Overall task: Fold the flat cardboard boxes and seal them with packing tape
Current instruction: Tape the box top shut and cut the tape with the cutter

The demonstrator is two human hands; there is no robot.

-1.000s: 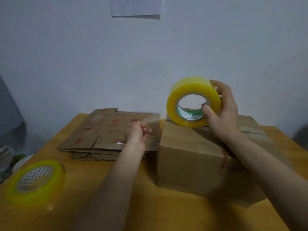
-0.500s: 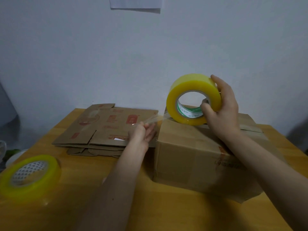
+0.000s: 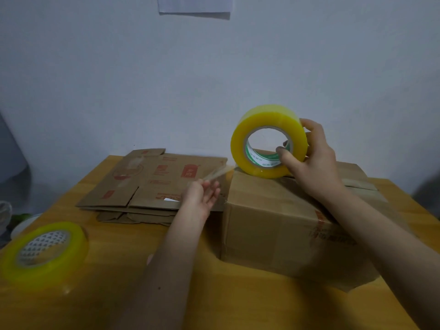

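In the head view, an assembled cardboard box (image 3: pixel 281 225) is seen standing on the wooden tabletop (image 3: pixel 214 301), and it serves as the landmark here. Its near left corner is set back from the tabletop's front edge, with bare wood showing in front of it and to its left. A stack of flat cardboard boxes (image 3: pixel 152 184) lies just left of the box and farther back, its right edge close to the box's left wall. A second tape roll (image 3: pixel 45 253) lies flat well to the left of the box, near the tabletop's front left edge. A white wall rises behind the box.

A yellow tape roll (image 3: pixel 269 141) is held upright on the box's top, at its far left corner. It is gripped by the right hand (image 3: pixel 314 163), with the thumb hooked into the core and the fingers curled over the outer rim. A clear tape strip (image 3: pixel 215 173) is drawn leftward from the roll, past the box's left edge. Its free end is pinched by the left hand (image 3: pixel 202 198) just left of the box; the remaining fingers are loosely spread.
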